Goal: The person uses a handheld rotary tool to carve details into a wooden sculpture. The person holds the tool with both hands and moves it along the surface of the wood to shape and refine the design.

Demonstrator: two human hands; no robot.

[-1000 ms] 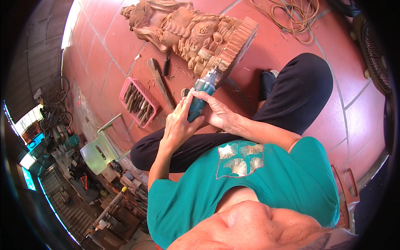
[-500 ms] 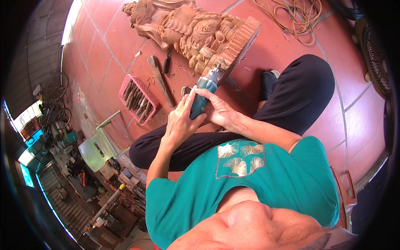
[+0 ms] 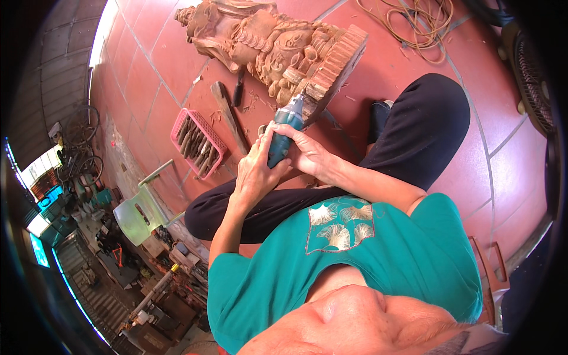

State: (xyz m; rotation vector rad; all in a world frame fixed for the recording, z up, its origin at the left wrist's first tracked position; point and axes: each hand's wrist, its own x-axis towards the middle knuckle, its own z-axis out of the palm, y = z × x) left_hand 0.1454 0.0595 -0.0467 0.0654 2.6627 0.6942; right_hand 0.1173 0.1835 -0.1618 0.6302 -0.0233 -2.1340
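Both my hands are wrapped round a teal power die grinder (image 3: pixel 284 131) with a silver metal nose. My left hand (image 3: pixel 254 173) closes on its left side, and my right hand (image 3: pixel 310 155) closes on its right side; the hands meet over the body. The grinder's nose points away from me at the base of a carved wooden statue (image 3: pixel 269 44), which lies on its side on the floor. The thin tip is at the near corner of the ridged base; whether it touches the wood is too small to tell.
Left of the grinder, a wooden stick (image 3: pixel 229 115) and a dark-handled tool (image 3: pixel 238 89) lie near a pink basket (image 3: pixel 222 145) of carving tools. Wood chips dot the red tiles. An orange cord (image 3: pixel 423 35) coils at far right, near a fan (image 3: pixel 526 83). A pale green chair (image 3: pixel 137 219) stands left.
Both hands and the grinder have shifted slightly left, with the tip moving left along the near corner of the statue's base. My grip looks the same.
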